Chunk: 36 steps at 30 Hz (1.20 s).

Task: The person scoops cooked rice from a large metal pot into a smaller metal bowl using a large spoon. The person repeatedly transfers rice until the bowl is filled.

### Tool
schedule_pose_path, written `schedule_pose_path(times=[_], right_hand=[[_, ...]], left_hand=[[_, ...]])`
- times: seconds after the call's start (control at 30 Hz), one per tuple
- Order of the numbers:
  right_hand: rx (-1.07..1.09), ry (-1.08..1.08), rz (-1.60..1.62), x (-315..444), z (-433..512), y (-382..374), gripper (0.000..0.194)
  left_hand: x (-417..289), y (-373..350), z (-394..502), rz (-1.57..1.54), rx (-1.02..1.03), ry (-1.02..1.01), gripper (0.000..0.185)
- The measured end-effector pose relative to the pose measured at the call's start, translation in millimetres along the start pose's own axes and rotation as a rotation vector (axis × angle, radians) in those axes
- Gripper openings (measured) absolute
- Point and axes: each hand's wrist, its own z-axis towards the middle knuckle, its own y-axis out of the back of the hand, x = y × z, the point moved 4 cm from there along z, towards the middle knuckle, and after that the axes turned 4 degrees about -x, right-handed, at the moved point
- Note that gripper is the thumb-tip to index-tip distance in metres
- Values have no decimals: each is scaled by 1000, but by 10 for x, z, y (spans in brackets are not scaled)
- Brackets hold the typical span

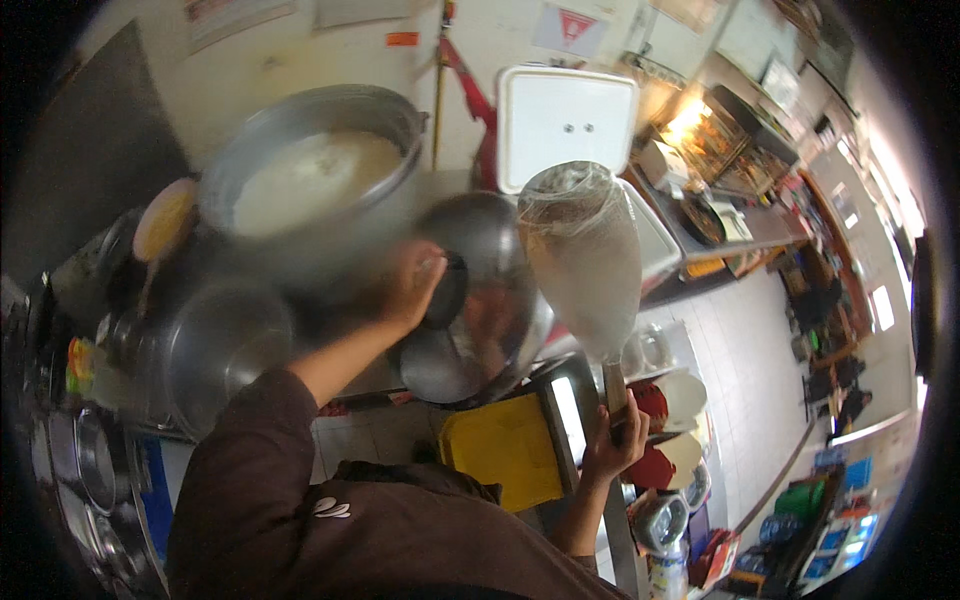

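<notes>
My right hand (616,439) grips the wooden handle of a large paddle-shaped kitchen tool (583,262). Its broad, greyish head points up and away from me, with clear, wrinkled film around its far end. I cannot tell whether the head is mesh or wrapped. My left hand (415,285) is blurred, fingers curled, beside a dark round object (448,292); whether it holds that is unclear. Beyond it stands a big metal pot (390,214) containing pale, whitish contents. A wide, shiny metal bowl or wok (480,217) lies between my hands.
At left are another metal pot (225,360) and a round utensil (161,221) with yellowish contents. A yellow tray or lid (501,450) sits near my body. A white lid (566,127) leans by the wall. Red-and-cream bowls (679,457) and glass jars (660,517) stand at right.
</notes>
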Motion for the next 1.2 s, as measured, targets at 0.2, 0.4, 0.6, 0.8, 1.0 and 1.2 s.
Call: schedule_pose_path(times=[0.2, 0.4, 0.6, 0.8, 1.0, 1.2], right_hand=[[162, 224, 222, 608, 199, -641, 52], [699, -62, 529, 1655, 231, -1247, 49], [1467, -316, 779, 2970, -282, -1796, 47], [910, 311, 76, 3686, 627, -1999, 51], [524, 574, -340, 4096, 1827, -3073, 70], [637, 1083, -546, 4104, 2145, -4470, 74]], left_hand=[[-1043, 621, -425, -560, 201, 54, 48], [-1144, 1752, -827, -579, -78, 264, 35], [-1026, 2647, -1713, -483, -17, 253, 48], [-719, 4416, -2414, 622, -178, -58, 65], [393, 4898, -2991, 109, -730, 471, 73], [799, 4476, -3015, -198, -901, 620, 70]])
